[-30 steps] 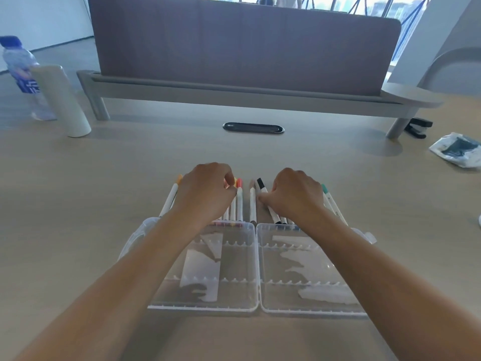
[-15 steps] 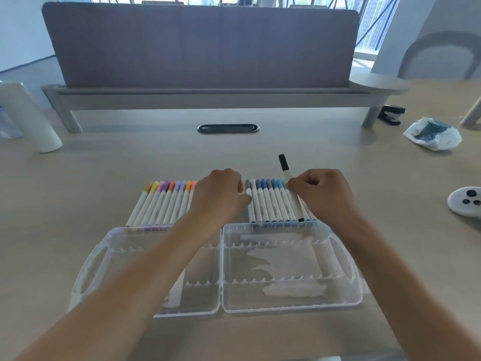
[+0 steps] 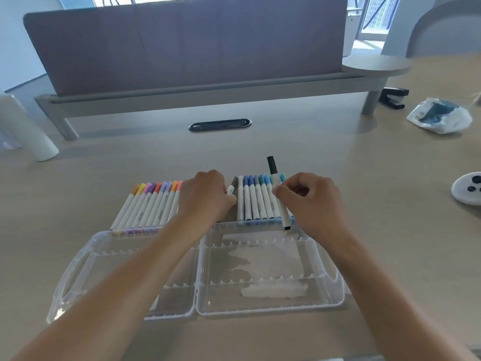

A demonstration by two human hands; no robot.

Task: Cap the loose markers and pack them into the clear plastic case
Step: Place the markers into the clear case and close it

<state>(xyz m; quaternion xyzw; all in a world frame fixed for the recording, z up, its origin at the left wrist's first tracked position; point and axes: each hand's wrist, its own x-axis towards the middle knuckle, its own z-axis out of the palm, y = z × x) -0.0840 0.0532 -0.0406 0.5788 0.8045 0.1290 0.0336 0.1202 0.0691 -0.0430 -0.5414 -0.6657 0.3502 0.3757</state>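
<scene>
Pale wood makes up the desk (image 3: pixel 338 152), which is backed by a grey fabric divider (image 3: pixel 182 43). One black-capped marker (image 3: pixel 278 194) is pinched between the thumb and curled fingers of the right hand (image 3: pixel 309 201) and held tilted, its cap pointing towards the far edge and its lower end over the far rim of the clear plastic case (image 3: pixel 260 306). One brown-capped marker (image 3: pixel 232 186) is gripped in the clenched fingers of the left hand (image 3: pixel 205 196). Between the two hands, a row of about eight blue and teal markers (image 3: pixel 256 199) is laid flat, just beyond the case. To the left of the left hand, a row of nine orange, yellow, pink and purple markers (image 3: pixel 153 204) is laid likewise. The case is spread open in two halves at the near edge. One white cylinder (image 3: pixel 28 131) is seen at the left edge, one crumpled bag (image 3: pixel 440 115) and one white round device (image 3: pixel 468 188) at the right.
</scene>
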